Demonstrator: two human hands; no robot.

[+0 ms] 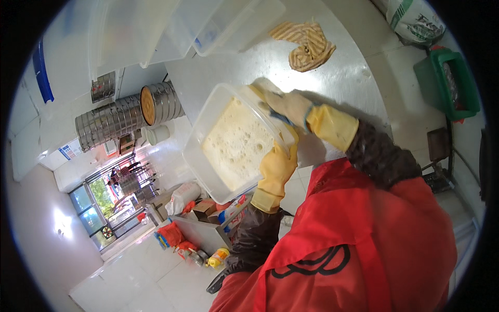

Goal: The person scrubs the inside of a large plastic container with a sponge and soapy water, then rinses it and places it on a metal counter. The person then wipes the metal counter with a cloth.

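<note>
A translucent plastic tub with foamy, pale yellow liquid stands tilted at the edge of a metal worktop. My left hand, in a yellow rubber glove, grips its near rim. My right hand lies against the tub's outer side; over its yellow rubber glove is a beige covering with blue edging, perhaps a cloth or mitt. The right fingers are blurred and partly hidden. A yellow edge shows along the tub's side between the hands; what it belongs to is unclear. A crumpled striped cloth lies on the worktop beyond my right hand.
Large translucent plastic tubs stand at the worktop's far side. Stacked metal steamers are beyond. A metal cart holding boxes and bags stands at the left, near a yellow bottle on the floor. A green bin is at the right.
</note>
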